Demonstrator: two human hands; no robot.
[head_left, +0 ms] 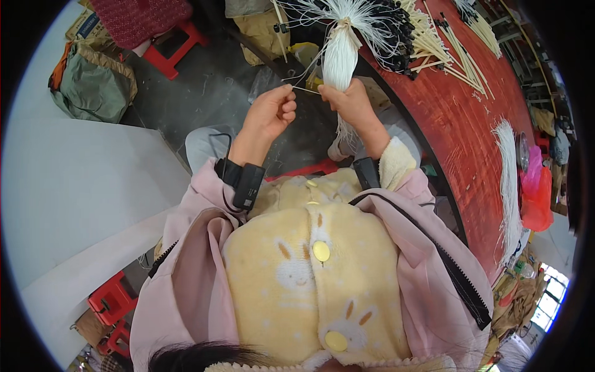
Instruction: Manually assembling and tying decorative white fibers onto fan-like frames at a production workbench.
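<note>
Yellow rabbit-print plush top point(266, 316) foremost, our left hand point(271, 113) pinches a thin white strand point(305, 90) while our right hand point(356, 111) grips a white-string bundle point(339, 62) beside the red wooden table's point(462, 136) left edge, where slackening could cause tangles.

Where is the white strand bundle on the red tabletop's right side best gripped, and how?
Probably around the middle of the white strand bundle, coming from its left: it lies long and narrow, ends frayed, with a red bag close on its right.

olive-green bag point(99, 93) upper left, red stool point(197, 33) near it, maroon cloth point(139, 20) on top; red plastic bag point(538, 208), clear bottle point(524, 269) far right
</note>
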